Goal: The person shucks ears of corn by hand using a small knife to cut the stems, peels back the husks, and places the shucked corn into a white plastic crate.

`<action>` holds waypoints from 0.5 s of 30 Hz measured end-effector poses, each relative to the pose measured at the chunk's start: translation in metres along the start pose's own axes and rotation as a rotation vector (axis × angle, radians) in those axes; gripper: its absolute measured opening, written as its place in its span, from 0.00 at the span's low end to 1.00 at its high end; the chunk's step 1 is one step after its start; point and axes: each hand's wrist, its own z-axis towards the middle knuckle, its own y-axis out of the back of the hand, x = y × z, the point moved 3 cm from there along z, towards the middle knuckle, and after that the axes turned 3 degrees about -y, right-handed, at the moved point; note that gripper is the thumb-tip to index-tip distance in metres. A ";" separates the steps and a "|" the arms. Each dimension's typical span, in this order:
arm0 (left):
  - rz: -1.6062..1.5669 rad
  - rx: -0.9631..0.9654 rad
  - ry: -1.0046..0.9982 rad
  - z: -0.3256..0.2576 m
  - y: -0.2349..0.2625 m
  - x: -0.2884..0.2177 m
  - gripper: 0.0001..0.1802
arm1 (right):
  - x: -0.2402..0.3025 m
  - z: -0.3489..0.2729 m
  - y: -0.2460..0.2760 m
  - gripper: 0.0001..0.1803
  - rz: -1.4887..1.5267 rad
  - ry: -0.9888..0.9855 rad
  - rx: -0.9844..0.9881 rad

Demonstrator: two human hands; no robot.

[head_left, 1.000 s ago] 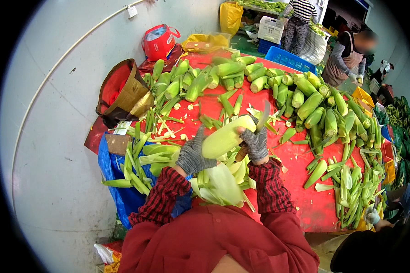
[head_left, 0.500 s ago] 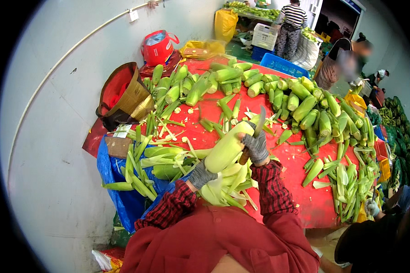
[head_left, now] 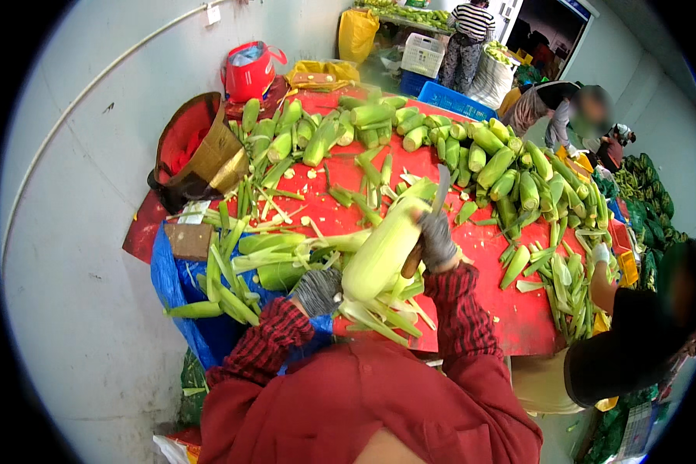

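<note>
On the left, we see the gloved left hand [head_left: 319, 292] curled nearly into a fist beside the lower end of the pale green corn cob [head_left: 380, 255], fingertips hidden, so we cannot tell whether it pinches any husk. The gloved right hand [head_left: 438, 241] wraps a partly covered knife [head_left: 442, 188] against the cob's upper right side, while farther right the dark rim crops a co-worker [head_left: 615, 344]. Since a second ago, the left hand has curled from a cupped shape and the cob has tilted steeper.
</note>
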 end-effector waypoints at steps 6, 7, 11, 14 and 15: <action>-0.130 -0.362 0.302 -0.054 0.016 0.068 0.22 | -0.056 0.000 0.018 0.27 0.657 -0.140 -0.319; -0.221 -0.280 0.559 -0.064 0.030 0.078 0.25 | -0.058 -0.006 0.008 0.24 0.705 -0.185 -0.309; 0.019 -0.255 0.361 -0.063 0.051 0.068 0.60 | -0.082 -0.027 -0.028 0.21 0.916 -0.362 -0.316; -0.319 -0.462 0.107 -0.029 0.044 0.027 0.61 | -0.116 -0.032 -0.048 0.23 0.965 -0.411 -0.165; -0.555 -0.640 0.044 -0.021 0.024 0.028 0.57 | -0.136 -0.031 -0.047 0.26 0.987 -0.413 0.113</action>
